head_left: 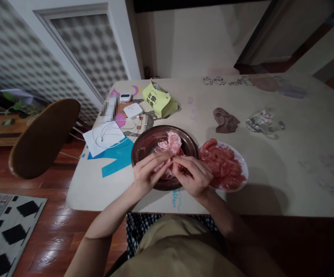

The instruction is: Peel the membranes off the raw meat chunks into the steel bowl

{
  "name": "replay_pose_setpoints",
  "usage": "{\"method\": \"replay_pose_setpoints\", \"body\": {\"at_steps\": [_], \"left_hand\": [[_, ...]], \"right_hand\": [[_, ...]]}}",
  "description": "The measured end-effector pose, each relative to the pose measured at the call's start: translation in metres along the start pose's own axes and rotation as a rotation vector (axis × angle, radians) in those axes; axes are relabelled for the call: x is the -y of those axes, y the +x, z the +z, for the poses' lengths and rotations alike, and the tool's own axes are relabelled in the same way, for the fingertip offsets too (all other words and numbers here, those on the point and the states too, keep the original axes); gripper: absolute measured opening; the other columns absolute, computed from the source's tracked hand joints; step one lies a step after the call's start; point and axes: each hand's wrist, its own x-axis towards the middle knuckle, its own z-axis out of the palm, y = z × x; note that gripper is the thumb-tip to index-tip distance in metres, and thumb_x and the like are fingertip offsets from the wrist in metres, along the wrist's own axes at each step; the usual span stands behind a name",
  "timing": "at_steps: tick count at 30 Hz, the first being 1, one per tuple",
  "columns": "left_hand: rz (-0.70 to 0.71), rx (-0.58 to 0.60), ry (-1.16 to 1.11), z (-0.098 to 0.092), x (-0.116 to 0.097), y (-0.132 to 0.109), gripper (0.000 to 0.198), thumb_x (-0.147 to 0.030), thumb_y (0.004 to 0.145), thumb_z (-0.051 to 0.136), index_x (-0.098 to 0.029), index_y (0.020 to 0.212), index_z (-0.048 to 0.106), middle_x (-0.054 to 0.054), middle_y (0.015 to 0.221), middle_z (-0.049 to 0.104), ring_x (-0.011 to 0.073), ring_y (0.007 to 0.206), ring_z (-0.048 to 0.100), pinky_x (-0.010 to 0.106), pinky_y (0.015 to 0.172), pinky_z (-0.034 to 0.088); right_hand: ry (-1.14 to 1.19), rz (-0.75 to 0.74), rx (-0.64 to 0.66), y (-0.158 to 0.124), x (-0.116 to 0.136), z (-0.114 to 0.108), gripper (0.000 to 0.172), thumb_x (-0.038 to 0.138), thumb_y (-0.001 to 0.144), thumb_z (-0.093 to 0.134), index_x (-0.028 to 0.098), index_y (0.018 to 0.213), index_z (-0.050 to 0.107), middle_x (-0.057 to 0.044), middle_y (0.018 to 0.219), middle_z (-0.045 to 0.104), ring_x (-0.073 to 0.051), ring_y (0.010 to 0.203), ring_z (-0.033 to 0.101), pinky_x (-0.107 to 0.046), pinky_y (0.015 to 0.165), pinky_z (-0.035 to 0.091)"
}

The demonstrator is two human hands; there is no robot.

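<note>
A round metal bowl (136, 148) stands near the table's front edge, with pale pink raw meat (174, 141) in it. Over the bowl, my left hand (149, 169) has its thumb and fingers pinched together on a piece of the meat. My right hand (194, 173) meets it from the other side, its fingers curled and pinching the same meat. The fingers hide much of the piece they hold. Right beside the bowl is a white plate (244, 167) heaped with darker red meat pieces (220, 163), partly behind my right hand.
Behind the bowl stands a yellow-green paper bag (159, 100). To its left lie a white box-shaped device (133, 110) with a cable, a small device with a display (126, 97) and a white sheet (103, 139). A brown cloth (225, 121) and a clear plastic wrapper (263, 123) lie farther right.
</note>
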Motion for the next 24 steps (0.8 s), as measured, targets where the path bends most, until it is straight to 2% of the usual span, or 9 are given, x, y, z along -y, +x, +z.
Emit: {"method": "replay_pose_setpoints", "body": {"at_steps": [4, 12, 16, 20, 24], "left_hand": [[0.024, 0.008, 0.012, 0.0, -0.002, 0.0, 0.029, -0.006, 0.092, 0.068, -0.015, 0.12, 0.069, 0.009, 0.114, 0.076, 0.0146, 0.108, 0.073, 0.026, 0.097, 0.06], [0.068, -0.021, -0.018, 0.0, 0.0, -0.001, 0.03, -0.008, 0.094, 0.065, -0.018, 0.123, 0.069, 0.009, 0.115, 0.077, 0.0172, 0.109, 0.074, 0.031, 0.095, 0.062], [-0.025, -0.084, -0.012, 0.001, 0.001, -0.001, 0.028, -0.01, 0.094, 0.066, -0.018, 0.12, 0.071, 0.008, 0.113, 0.078, 0.0168, 0.104, 0.075, 0.029, 0.094, 0.062], [-0.202, -0.028, -0.082, 0.0, 0.003, -0.001, 0.038, -0.023, 0.092, 0.073, -0.018, 0.129, 0.068, 0.011, 0.122, 0.076, 0.0189, 0.107, 0.075, 0.03, 0.095, 0.062], [-0.227, 0.011, -0.102, 0.0, 0.005, -0.001, 0.033, -0.026, 0.093, 0.072, -0.02, 0.125, 0.071, 0.009, 0.118, 0.078, 0.0184, 0.101, 0.077, 0.027, 0.09, 0.063]], "right_hand": [[-0.044, 0.036, -0.048, -0.002, 0.002, 0.0, 0.018, 0.01, 0.089, 0.069, 0.024, 0.101, 0.071, 0.001, 0.081, 0.08, -0.013, 0.07, 0.076, -0.023, 0.07, 0.06], [0.077, 0.194, -0.093, 0.002, 0.006, 0.002, 0.017, 0.008, 0.089, 0.067, 0.024, 0.095, 0.071, -0.001, 0.081, 0.079, -0.013, 0.071, 0.075, -0.023, 0.07, 0.061], [0.06, 0.078, -0.064, -0.001, 0.002, 0.002, 0.021, 0.007, 0.089, 0.069, 0.021, 0.104, 0.071, -0.002, 0.088, 0.08, -0.014, 0.077, 0.076, -0.025, 0.077, 0.062], [0.026, -0.086, -0.004, -0.007, -0.004, 0.003, 0.034, 0.008, 0.092, 0.067, 0.021, 0.123, 0.068, -0.004, 0.101, 0.081, -0.015, 0.088, 0.078, -0.025, 0.083, 0.063], [0.047, -0.069, 0.035, -0.009, -0.004, 0.006, 0.037, 0.01, 0.092, 0.066, 0.021, 0.127, 0.068, -0.005, 0.104, 0.081, -0.016, 0.093, 0.078, -0.028, 0.087, 0.064]]}}
